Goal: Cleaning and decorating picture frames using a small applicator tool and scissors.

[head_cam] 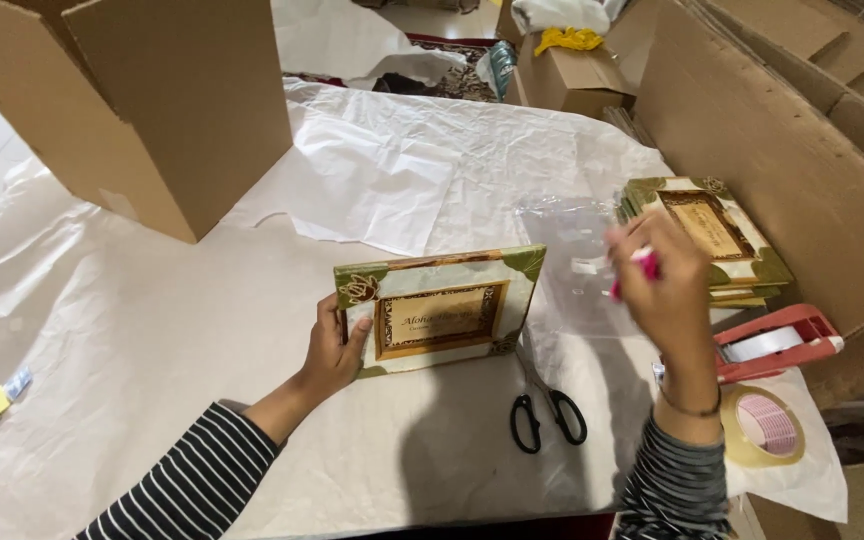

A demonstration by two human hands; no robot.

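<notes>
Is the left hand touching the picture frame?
Touching. The head view shows the left hand gripping the left edge of the upright frame, thumb across its front.

Two hands were in view: the left hand [335,352] and the right hand [664,283]. One picture frame [439,310] stood upright at the centre of the tabletop [152,330]. One stack of similar frames [714,238] lay at two o'clock; how many it held could not be told. One pair of scissors [546,405] lay at five o'clock. There were one red tape dispenser [777,342] and one roll of tape [764,425] at four o'clock. One large cardboard box [142,95] stood at ten o'clock, and one smaller box [572,75] at one o'clock.
</notes>
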